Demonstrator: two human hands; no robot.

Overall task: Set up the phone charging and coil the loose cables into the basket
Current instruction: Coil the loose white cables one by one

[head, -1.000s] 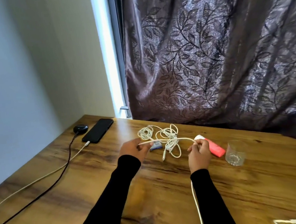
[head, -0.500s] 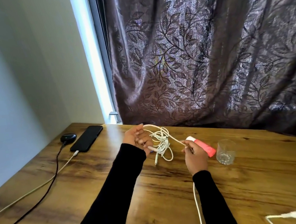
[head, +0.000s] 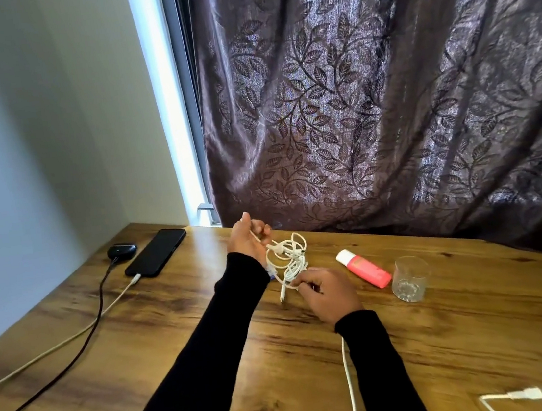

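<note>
no readable text anywhere tbh, pink tube (head: 363,268) shows no legible label, phone (head: 156,252) screen dark and blank, black earbud case (head: 121,250) has no brand you can make out

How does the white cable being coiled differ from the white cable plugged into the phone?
The coiled white cable is bunched in loops and lifted off the table, gripped by the left hand and pinched by the right hand. The phone's charging cable lies stretched out flat on the table, untouched, its plug in the phone. Both are thin and white.
</note>
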